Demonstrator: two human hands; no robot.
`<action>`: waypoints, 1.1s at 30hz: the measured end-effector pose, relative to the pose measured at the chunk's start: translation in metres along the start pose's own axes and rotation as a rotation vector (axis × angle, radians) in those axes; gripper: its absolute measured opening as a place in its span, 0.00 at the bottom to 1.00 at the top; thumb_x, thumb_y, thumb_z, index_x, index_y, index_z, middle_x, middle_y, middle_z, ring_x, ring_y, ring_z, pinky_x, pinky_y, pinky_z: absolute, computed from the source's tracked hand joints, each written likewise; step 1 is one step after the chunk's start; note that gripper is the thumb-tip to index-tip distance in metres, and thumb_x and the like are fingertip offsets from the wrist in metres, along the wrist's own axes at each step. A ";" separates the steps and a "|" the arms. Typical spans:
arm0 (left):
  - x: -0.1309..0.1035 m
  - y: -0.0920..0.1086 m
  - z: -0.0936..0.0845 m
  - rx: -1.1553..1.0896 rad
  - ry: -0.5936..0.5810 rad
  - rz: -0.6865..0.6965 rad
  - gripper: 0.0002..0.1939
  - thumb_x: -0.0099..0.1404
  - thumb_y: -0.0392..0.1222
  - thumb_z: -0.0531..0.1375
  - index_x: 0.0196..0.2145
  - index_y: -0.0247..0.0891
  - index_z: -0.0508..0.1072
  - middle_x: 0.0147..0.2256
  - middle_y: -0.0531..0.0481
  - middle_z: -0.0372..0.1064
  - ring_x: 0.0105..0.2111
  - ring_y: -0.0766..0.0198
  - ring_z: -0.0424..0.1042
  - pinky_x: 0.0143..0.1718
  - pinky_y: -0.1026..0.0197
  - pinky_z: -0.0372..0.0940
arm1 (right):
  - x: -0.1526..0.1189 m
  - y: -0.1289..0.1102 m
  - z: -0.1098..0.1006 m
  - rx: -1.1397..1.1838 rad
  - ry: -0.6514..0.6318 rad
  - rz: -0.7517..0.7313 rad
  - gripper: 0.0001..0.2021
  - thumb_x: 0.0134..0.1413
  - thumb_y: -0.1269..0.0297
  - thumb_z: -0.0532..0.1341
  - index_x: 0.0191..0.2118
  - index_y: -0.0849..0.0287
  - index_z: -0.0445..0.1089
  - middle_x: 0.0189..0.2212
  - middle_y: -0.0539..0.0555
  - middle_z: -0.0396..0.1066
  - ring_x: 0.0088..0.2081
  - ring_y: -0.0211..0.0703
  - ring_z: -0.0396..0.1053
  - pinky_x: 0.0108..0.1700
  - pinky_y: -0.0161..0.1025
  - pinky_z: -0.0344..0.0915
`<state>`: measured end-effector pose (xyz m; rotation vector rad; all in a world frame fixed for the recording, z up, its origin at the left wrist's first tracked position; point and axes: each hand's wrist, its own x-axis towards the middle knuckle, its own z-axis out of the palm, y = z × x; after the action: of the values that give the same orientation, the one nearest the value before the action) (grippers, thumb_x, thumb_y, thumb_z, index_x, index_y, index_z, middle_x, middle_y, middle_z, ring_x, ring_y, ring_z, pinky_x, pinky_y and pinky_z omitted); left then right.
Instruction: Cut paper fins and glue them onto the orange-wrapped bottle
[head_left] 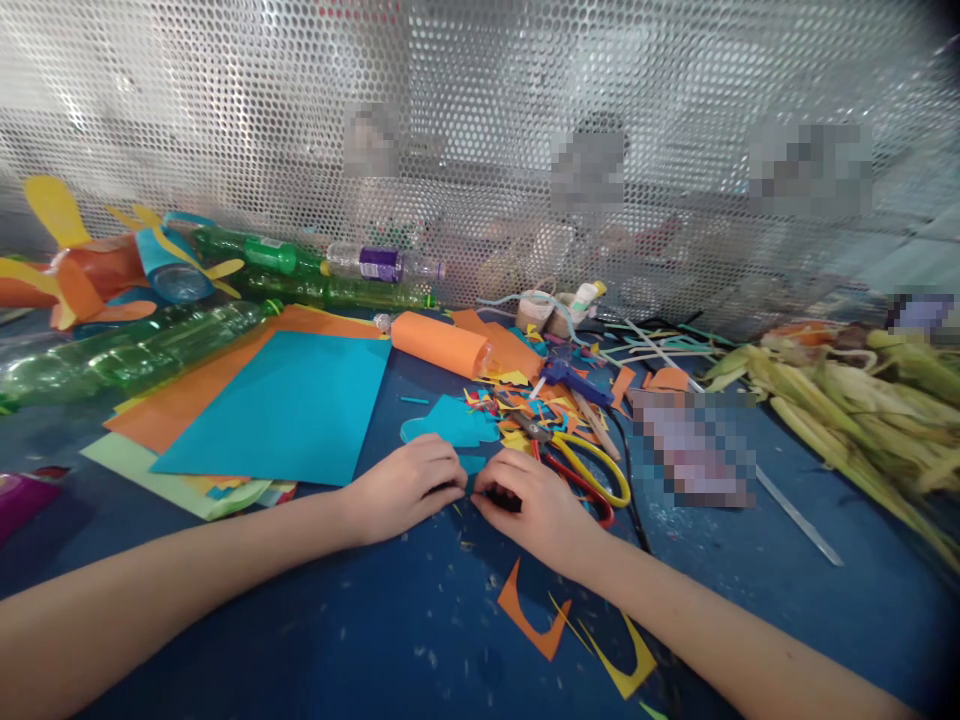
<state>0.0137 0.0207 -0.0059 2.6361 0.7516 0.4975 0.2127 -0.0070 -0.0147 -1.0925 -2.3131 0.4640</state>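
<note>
Near the middle of the blue table, my left hand (411, 487) and my right hand (534, 505) pinch a small blue paper piece (472, 465) between them. The fingers of both hands are closed on its two sides, and they partly cover it. Just beyond lie blue paper cut-outs (450, 420). Scissors with yellow and red handles (592, 468) rest right beside my right hand. A bottle wrapped in orange paper (439, 342) lies on its side farther back. To the left of my left hand is a blue paper sheet (281, 410) on a stack of coloured sheets.
Green plastic bottles (142, 350) and paper-and-bottle planes (169, 265) lie at the left. A blue glue gun (574, 382) sits among paper scraps, its black cord running forward. Corn husks (862, 400) are piled at the right. A perforated metal screen (480, 120) stands behind.
</note>
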 end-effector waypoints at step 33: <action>-0.001 -0.003 0.000 -0.024 0.033 0.076 0.09 0.65 0.36 0.51 0.35 0.36 0.71 0.32 0.48 0.67 0.36 0.63 0.64 0.40 0.61 0.60 | 0.003 -0.004 0.001 -0.026 0.031 0.068 0.05 0.48 0.75 0.56 0.27 0.59 0.63 0.25 0.50 0.61 0.29 0.38 0.61 0.30 0.34 0.60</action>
<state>0.0110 0.0227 -0.0075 2.6484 0.6538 0.5688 0.2078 -0.0069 -0.0127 -1.1856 -2.2671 0.4408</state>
